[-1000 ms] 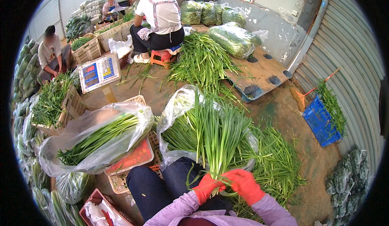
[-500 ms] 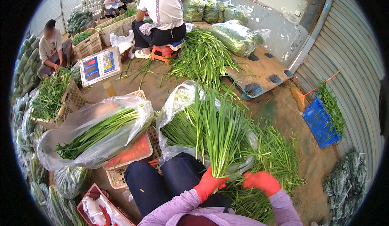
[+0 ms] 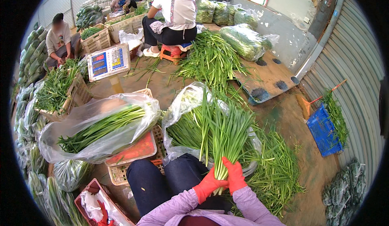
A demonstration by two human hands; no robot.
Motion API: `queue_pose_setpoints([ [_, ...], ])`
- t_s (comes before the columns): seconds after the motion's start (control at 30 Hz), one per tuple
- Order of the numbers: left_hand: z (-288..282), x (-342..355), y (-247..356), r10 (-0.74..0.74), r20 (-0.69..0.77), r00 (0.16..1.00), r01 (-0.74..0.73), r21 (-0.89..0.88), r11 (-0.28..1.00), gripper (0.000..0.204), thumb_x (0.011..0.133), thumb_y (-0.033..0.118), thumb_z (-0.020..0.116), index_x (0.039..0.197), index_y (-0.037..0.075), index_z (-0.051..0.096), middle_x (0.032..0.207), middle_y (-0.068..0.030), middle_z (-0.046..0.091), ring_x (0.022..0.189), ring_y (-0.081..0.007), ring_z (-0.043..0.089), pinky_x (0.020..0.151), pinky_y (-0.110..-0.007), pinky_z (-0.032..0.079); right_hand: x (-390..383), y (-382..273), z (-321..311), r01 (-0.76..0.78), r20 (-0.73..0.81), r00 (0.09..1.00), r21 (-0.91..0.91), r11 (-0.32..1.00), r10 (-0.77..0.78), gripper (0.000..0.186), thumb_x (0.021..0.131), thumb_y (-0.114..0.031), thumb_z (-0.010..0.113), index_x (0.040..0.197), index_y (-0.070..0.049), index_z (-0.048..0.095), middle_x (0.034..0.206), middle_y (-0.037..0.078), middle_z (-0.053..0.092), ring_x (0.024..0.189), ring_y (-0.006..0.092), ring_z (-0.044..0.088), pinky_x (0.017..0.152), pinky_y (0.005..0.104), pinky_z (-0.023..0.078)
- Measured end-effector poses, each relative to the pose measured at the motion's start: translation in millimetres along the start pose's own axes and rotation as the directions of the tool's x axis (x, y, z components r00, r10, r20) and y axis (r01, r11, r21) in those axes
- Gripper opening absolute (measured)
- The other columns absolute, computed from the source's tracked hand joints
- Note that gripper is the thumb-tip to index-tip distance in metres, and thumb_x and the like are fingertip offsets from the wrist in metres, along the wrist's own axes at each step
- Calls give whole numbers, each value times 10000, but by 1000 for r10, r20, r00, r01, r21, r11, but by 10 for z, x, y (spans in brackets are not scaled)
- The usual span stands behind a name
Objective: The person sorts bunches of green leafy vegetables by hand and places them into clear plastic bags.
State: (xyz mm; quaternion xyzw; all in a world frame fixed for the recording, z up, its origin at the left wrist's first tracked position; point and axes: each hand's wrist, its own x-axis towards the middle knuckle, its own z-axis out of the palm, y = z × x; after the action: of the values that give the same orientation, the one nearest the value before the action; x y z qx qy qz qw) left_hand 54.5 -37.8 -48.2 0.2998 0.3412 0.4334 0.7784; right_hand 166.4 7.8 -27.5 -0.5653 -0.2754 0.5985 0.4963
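A bunch of garlic chives [image 3: 229,135] stands upright before my knees, leaves fanned upward. Around its pale stem ends, my left hand [image 3: 210,184] in an orange-red glove is closed. My right hand [image 3: 234,176], gloved the same, presses against the right side of the stems, its fingers up along them; part of its grip is hidden. Behind the bunch lies an opened clear plastic bag [image 3: 173,122] with more chives inside. Loose chives [image 3: 279,165] are heaped on the floor to the right of my hands.
At left, a bag of chives [image 3: 109,124] rests on a scale with a red pan [image 3: 135,150]; its display [image 3: 108,62] stands behind. Several people work among crates at the back. A large chive pile [image 3: 210,60], a holed board [image 3: 269,78] and a blue basket [image 3: 324,131] lie farther off.
My right hand has moved left from beside the bunch onto its stems. My left hand keeps its hold. The whole view has shifted slightly.
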Motion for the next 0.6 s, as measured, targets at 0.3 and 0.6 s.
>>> queue_pose_setpoints([
  [0.3,58,-64,190,-264,111,958,277,-127,952,332,785,32,663,1094,22,544,858,-96,641,620,-157,612,531,-267,521,21,-50,-409,284,248,949,-396,873,-196,361,836,-334,652,1004,-18,607,882,75,642,735,169,598,672,318,479],
  [0.6,139,-61,168,-186,-81,979,190,35,981,234,771,8,657,974,11,539,806,-97,642,552,-142,584,448,-253,477,15,-864,110,668,317,512,-732,137,-798,354,825,-298,628,962,27,608,829,118,645,784,237,606,686,376,471],
])
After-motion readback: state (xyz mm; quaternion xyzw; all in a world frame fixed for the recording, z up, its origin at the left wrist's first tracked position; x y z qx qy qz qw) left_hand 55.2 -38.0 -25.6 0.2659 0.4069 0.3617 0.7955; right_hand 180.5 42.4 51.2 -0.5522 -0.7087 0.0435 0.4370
